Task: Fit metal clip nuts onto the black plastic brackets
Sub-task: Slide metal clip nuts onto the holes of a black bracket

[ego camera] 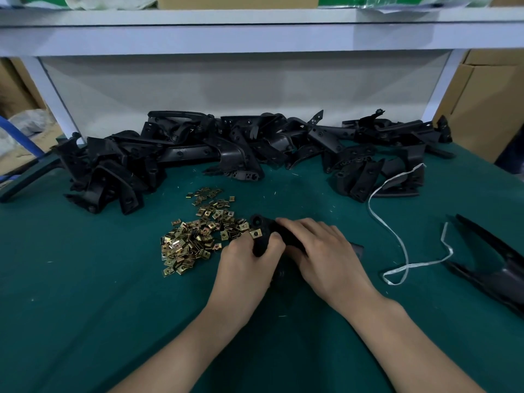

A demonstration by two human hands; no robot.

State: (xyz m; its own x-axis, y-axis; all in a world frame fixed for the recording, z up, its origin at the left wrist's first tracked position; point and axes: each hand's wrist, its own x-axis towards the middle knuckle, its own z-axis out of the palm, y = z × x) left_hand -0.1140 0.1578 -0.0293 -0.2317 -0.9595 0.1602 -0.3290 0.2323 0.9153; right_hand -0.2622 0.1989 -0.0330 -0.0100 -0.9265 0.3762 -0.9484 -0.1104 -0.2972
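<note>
Big green-covered table [85,307] takes up most of the view, with a white shelf [255,38] running across above the far edge and a cardboard box [482,109] off to the right. Along the back of the table there's a long messy pile of black plastic brackets [226,148]. A long black forked part [496,268] lies by itself at the right edge, with a loose white string [397,236] looping between it and the middle. Front and centre, both hands are on one bracket [262,236]: the left hand [246,262] grips its near end with curled fingers, and the right hand [320,251] is wrapped over the top from the right. Just left of the hands sits a heap of brass-coloured clip nuts [195,236], and one clip nut [256,233] is sitting on the held bracket's edge.
</note>
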